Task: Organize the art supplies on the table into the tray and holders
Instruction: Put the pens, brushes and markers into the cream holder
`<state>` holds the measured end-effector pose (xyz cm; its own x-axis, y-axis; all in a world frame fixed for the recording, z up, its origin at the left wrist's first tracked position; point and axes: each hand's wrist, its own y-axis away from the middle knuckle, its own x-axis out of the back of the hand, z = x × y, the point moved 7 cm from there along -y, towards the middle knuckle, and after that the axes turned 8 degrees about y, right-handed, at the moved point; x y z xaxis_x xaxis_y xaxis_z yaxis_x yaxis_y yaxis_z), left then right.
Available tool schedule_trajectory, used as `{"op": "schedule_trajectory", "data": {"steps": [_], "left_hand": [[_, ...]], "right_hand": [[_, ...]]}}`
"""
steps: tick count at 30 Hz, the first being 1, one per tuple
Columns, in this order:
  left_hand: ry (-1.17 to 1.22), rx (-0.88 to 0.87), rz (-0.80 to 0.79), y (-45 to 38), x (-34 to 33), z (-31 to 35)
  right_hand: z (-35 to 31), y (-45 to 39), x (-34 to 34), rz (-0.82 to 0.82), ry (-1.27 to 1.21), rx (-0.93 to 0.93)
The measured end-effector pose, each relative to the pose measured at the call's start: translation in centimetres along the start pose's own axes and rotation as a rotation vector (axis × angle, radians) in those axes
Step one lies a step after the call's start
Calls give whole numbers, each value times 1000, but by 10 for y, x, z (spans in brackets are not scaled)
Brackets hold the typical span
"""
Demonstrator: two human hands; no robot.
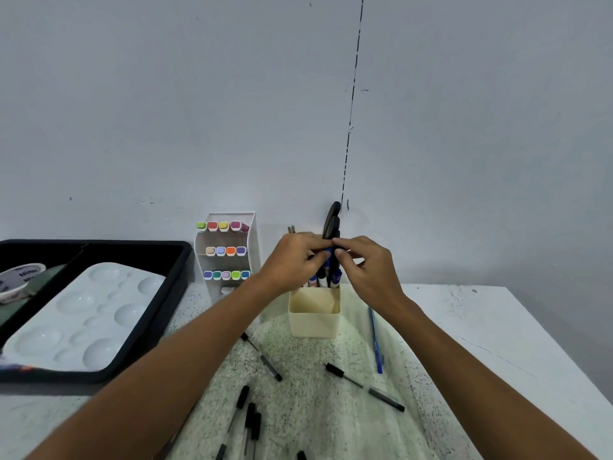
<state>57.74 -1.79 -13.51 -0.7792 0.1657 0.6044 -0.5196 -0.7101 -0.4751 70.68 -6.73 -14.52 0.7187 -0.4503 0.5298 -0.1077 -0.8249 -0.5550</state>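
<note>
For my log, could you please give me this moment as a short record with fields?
hands: left hand and right hand both grip the pens above the cup
cup: cream, upright, holds pens and scissors
loose: blue pen right of cup; black pens on table
tray: black tray at left holds palette
rack: marker rack by wall

Speckled table point(464, 327): tray point(166, 293), cup point(314, 322), pens point(365, 386).

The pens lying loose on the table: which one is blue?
The blue pen lying just right of the cream holder, under the right forearm. The other loose pens have black caps and clear or grey barrels.
</note>
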Motion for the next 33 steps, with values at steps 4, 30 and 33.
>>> {"op": "schedule_trajectory", "data": {"steps": [4, 30, 33], "left_hand": [[-5, 70, 10, 3, 0, -7], [208, 293, 412, 81, -3, -34], [333, 318, 327, 82, -12, -35]], "right_hand": [[7, -1, -2, -5, -31, -76], [25, 24, -22, -78, -54, -262], [26, 27, -26, -64, -64, -287]]}}
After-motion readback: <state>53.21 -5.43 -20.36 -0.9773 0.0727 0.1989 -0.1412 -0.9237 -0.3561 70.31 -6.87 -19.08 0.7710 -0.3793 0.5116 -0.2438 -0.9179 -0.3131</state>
